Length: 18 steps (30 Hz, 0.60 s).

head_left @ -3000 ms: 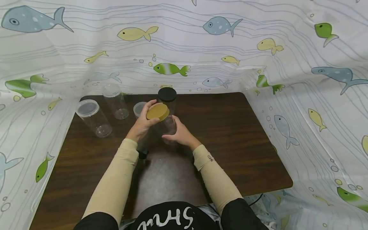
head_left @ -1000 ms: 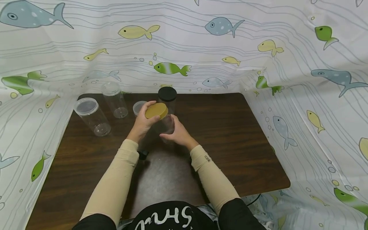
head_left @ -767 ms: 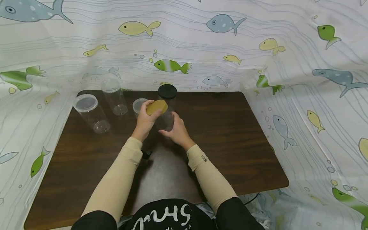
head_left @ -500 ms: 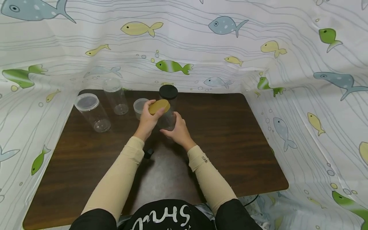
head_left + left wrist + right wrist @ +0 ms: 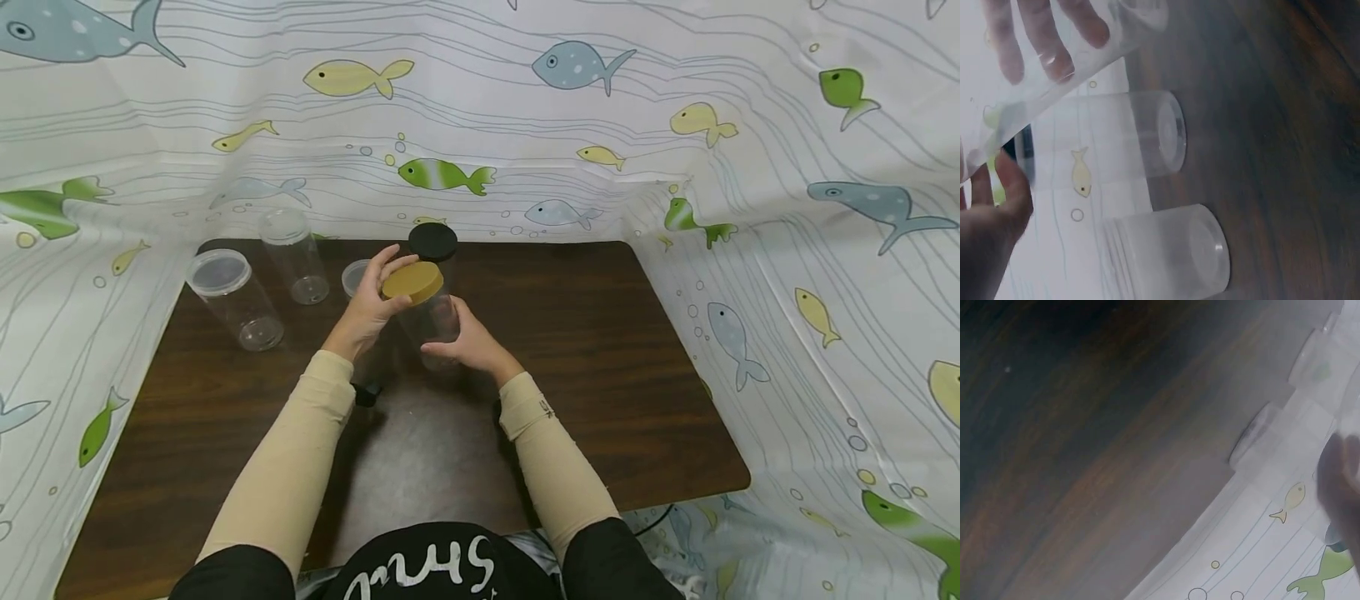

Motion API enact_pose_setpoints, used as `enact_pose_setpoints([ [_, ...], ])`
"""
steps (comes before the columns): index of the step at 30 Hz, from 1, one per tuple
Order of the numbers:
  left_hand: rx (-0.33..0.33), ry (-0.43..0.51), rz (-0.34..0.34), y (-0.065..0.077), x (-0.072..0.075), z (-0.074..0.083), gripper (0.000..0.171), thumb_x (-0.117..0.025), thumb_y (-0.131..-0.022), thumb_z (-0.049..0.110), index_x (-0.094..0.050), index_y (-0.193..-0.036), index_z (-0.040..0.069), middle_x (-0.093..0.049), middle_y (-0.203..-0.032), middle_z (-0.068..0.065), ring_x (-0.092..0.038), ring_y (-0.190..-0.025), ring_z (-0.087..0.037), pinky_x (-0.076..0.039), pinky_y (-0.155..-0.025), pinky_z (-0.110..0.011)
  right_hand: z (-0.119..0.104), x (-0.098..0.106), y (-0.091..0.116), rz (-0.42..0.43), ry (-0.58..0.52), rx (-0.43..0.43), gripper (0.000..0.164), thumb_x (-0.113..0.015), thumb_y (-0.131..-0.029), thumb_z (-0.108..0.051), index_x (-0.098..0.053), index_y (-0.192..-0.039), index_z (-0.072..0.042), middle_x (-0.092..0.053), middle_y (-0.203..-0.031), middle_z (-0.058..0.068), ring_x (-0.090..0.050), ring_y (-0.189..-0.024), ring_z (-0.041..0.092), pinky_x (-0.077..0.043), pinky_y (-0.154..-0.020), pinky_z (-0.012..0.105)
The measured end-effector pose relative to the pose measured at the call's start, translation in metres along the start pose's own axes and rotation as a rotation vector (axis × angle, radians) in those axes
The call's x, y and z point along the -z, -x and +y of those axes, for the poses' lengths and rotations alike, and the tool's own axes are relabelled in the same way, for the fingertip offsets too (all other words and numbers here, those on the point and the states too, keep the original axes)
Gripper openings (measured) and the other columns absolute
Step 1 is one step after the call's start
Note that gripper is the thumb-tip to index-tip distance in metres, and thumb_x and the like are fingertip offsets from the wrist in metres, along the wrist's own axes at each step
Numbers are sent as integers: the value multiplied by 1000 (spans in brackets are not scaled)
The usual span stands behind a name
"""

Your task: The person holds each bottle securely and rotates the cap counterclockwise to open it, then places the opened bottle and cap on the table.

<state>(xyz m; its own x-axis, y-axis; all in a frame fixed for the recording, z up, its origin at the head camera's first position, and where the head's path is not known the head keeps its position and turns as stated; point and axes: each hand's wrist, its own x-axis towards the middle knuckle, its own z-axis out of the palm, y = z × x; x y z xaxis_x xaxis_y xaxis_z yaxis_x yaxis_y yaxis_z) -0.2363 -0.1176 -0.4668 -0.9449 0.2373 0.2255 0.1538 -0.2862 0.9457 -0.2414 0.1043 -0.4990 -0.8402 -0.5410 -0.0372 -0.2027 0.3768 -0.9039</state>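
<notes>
A clear plastic jar (image 5: 433,325) with a yellow screw lid (image 5: 414,283) is held over the middle of the table, tilted slightly. My left hand (image 5: 363,312) spans the lid, thumb at its near edge and fingertips at the far edge. My right hand (image 5: 476,346) grips the jar's body lower down from the right. Through the clear wall, in the left wrist view, several of the right fingers (image 5: 1054,44) show curved round the jar. Behind it stands a clear jar with a black lid (image 5: 433,241). A short clear jar (image 5: 354,275) is partly hidden by my left hand.
Two tall clear jars with translucent lids, a nearer one (image 5: 236,300) and a farther one (image 5: 292,254), stand at the table's left back. The brown wooden table (image 5: 600,375) meets a fish-patterned sheet (image 5: 750,275) at its back and sides.
The left thumb has moved off the lid's top to its near edge, and the left fingers have spread and turned back. The jar stands more upright. The right hand keeps its grip.
</notes>
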Motion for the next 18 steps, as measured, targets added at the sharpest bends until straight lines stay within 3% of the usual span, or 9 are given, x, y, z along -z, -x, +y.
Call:
enact_pose_setpoints([
  [5,34,129,-126,2,4,0,133,-88,-66,51,-4,-164,21,-23,-164,-15,-49,-126,-17,-45,-98,-24,1,3,-2,-149,-107,76,87,-78,-90,-19,-23,-157,-15,-45,-149,6,-51,-130,24,-49,-101,43],
  [9,74,178,-153,5,6,-1,128,-90,-70,44,-7,-164,22,-41,-146,-9,-54,-114,-15,-46,-94,-24,3,3,-4,-204,-143,108,85,-75,-91,-11,-22,-157,-13,-45,-150,11,-51,-131,27,-50,-100,42],
  [13,82,148,-119,6,3,-1,114,-89,-76,40,-18,-162,14,-50,-129,-6,-54,-108,-15,-48,-90,-24,1,1,-3,-183,-154,101,85,-76,-90,-11,-22,-157,-13,-45,-148,11,-51,-131,27,-51,-99,41],
  [18,95,69,5,7,-5,-3,87,-81,-89,21,-28,-156,6,-48,-130,-6,-51,-110,-17,-48,-88,-24,1,-5,-2,-70,-87,76,90,-82,-87,-18,-23,-155,-14,-45,-146,7,-50,-129,21,-49,-101,40],
])
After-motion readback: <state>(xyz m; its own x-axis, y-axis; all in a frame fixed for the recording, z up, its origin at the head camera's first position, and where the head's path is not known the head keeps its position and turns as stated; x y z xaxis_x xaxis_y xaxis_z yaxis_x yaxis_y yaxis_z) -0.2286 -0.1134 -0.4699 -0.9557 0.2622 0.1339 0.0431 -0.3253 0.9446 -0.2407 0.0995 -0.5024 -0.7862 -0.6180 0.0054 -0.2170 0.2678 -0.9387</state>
